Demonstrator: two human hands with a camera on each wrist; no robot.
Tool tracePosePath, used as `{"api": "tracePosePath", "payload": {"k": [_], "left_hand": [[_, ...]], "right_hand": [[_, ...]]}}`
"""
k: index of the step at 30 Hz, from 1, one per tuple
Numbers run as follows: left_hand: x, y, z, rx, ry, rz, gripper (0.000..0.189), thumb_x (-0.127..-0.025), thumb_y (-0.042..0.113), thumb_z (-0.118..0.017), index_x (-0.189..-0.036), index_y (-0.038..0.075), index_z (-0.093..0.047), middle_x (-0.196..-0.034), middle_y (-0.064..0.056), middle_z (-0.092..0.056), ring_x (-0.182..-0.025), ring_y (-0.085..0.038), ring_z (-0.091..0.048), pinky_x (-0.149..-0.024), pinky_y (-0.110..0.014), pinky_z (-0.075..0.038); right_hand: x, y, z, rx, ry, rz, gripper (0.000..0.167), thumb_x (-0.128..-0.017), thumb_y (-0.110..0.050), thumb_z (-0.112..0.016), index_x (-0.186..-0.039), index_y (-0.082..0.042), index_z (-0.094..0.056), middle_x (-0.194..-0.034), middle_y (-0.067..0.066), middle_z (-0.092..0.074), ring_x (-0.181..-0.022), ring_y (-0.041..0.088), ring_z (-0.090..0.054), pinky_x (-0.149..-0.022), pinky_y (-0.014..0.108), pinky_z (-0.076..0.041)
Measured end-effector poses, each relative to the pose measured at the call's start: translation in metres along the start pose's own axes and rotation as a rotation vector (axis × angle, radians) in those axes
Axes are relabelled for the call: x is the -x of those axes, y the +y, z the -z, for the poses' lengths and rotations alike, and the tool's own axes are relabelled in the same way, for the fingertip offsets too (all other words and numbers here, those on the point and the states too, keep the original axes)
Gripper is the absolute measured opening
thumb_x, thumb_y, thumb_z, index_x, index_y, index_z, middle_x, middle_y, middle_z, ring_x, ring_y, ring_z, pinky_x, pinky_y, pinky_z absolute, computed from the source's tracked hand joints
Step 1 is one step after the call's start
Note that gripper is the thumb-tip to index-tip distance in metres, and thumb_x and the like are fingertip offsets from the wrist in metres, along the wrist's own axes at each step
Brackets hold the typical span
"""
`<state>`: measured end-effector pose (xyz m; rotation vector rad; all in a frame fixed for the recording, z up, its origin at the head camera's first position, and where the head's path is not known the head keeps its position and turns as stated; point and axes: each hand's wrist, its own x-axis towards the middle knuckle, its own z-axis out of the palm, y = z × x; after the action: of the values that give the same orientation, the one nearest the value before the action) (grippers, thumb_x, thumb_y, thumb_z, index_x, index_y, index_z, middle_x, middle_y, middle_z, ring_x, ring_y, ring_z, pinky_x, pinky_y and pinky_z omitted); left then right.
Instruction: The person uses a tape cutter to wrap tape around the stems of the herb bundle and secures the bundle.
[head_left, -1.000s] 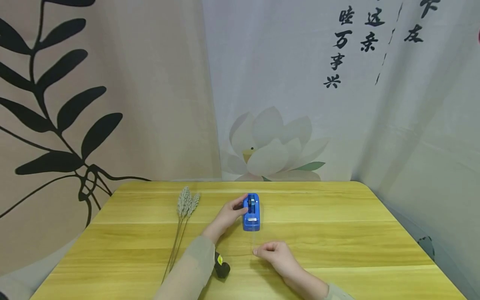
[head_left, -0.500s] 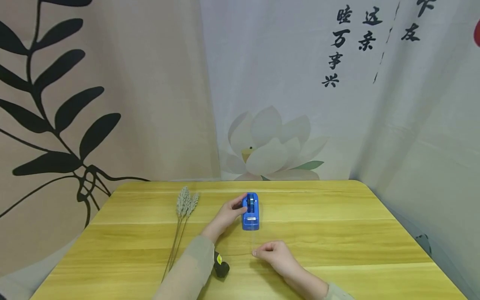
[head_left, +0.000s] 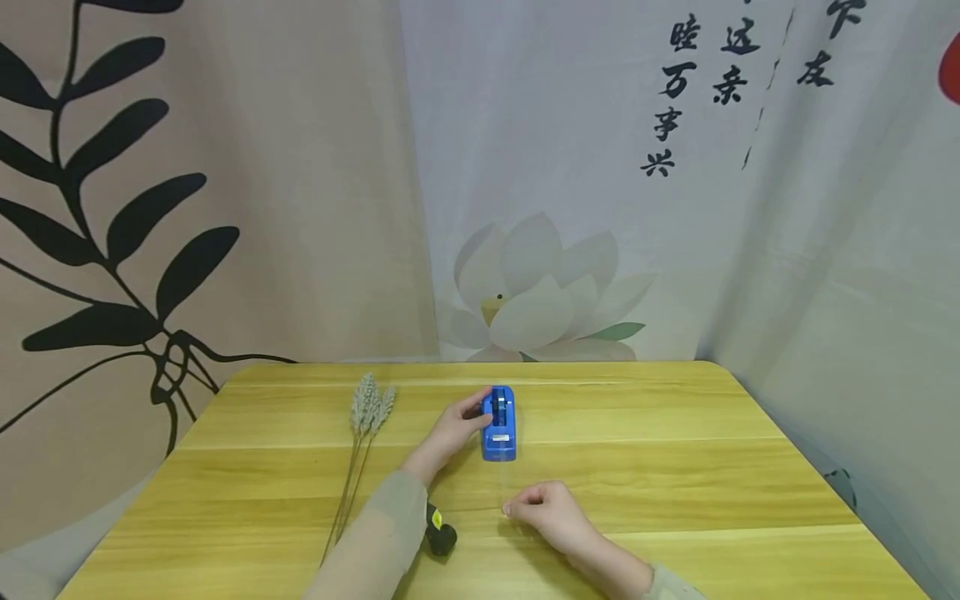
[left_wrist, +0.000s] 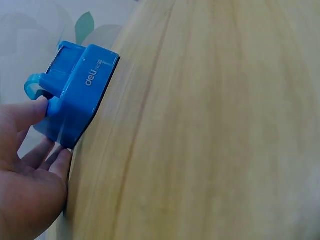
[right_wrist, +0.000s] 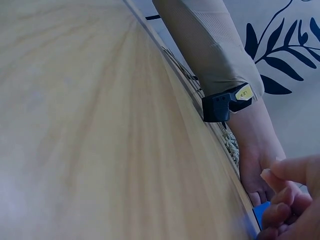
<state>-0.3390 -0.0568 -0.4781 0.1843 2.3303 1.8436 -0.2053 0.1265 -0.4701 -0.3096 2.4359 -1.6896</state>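
A blue tape dispenser (head_left: 499, 423) sits on the wooden table, its toothed cutter and "deli" lettering showing in the left wrist view. My left hand (head_left: 450, 429) grips its left side: the thumb (left_wrist: 36, 111) is up by the roll, while the other fingers lie low along the body. A thin strip of clear tape (head_left: 503, 482) runs from the dispenser's near end towards me. My right hand (head_left: 551, 512) pinches the strip's end between thumb and forefinger. In the right wrist view those fingertips meet, but the tape itself is hard to make out.
Dried grass stems (head_left: 365, 433) with pale fluffy heads lie left of my left arm. A black wrist device (right_wrist: 220, 106) with a yellow label is strapped on the left wrist. Behind the table (head_left: 637, 433) hangs a printed curtain (head_left: 315, 208).
The head view has shifted slightly, so everything sits a little further left. Both hands, the dispenser and the drawn-out tape otherwise look the same.
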Motion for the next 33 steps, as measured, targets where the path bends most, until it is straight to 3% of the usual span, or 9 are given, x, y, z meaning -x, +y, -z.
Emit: {"api": "tracePosePath", "payload": {"k": [6, 10, 15, 21, 27, 33], "left_hand": [[0.005, 0.008, 0.005, -0.004, -0.023, -0.001, 0.048, -0.096, 0.019, -0.061, -0.142, 0.026, -0.051, -0.147, -0.018, -0.043, -0.135, -0.039, -0.037, -0.108, -0.058, -0.027], [0.009, 0.019, 0.016, -0.009, -0.053, -0.055, 0.047, -0.096, 0.019, -0.06, -0.142, 0.016, -0.051, -0.146, -0.017, -0.043, -0.132, -0.04, -0.04, -0.106, -0.06, -0.03], [0.017, 0.041, 0.037, -0.043, -0.077, -0.104, 0.047, -0.097, 0.02, -0.059, -0.143, 0.012, -0.049, -0.147, -0.01, -0.044, -0.13, -0.034, -0.045, -0.108, -0.054, -0.031], [0.043, 0.062, 0.075, -0.094, -0.115, -0.107, 0.053, -0.096, 0.03, -0.061, -0.145, 0.015, -0.047, -0.147, -0.006, -0.044, -0.132, -0.031, -0.042, -0.109, -0.053, -0.029], [0.07, 0.058, 0.117, -0.127, -0.14, -0.149, 0.052, -0.099, 0.024, -0.056, -0.147, 0.009, -0.042, -0.145, -0.014, -0.045, -0.129, -0.034, -0.045, -0.106, -0.05, -0.035], [0.099, 0.042, 0.156, -0.156, -0.052, -0.091, 0.056, -0.1, 0.025, -0.056, -0.148, 0.005, -0.037, -0.136, -0.022, -0.049, -0.118, -0.038, -0.052, -0.099, -0.05, -0.043]], "right_hand": [[0.0, 0.001, 0.0, -0.016, -0.012, 0.013, 0.018, -0.083, -0.011, -0.071, -0.083, 0.007, -0.072, -0.081, 0.003, -0.069, -0.07, 0.012, -0.051, -0.06, 0.022, -0.042], [0.002, 0.001, 0.002, -0.045, -0.023, 0.054, 0.017, -0.082, -0.015, -0.072, -0.08, 0.002, -0.073, -0.08, 0.001, -0.069, -0.07, 0.011, -0.053, -0.06, 0.023, -0.043], [0.003, 0.0, 0.003, -0.081, -0.022, 0.053, 0.017, -0.082, -0.014, -0.072, -0.08, 0.004, -0.072, -0.087, 0.005, -0.071, -0.078, 0.012, -0.057, -0.066, 0.027, -0.046], [0.003, -0.003, 0.002, -0.086, -0.019, -0.005, 0.018, -0.082, -0.012, -0.071, -0.085, 0.006, -0.07, -0.09, 0.008, -0.071, -0.081, 0.015, -0.057, -0.069, 0.028, -0.046], [0.0, 0.001, 0.0, -0.056, 0.0, -0.021, 0.018, -0.084, -0.008, -0.069, -0.087, 0.009, -0.069, -0.091, 0.012, -0.07, -0.08, 0.014, -0.055, -0.069, 0.029, -0.045], [0.003, 0.0, 0.001, -0.067, -0.002, -0.017, 0.018, -0.084, -0.011, -0.071, -0.088, 0.007, -0.07, -0.092, 0.011, -0.071, -0.082, 0.014, -0.056, -0.071, 0.031, -0.046]]}}
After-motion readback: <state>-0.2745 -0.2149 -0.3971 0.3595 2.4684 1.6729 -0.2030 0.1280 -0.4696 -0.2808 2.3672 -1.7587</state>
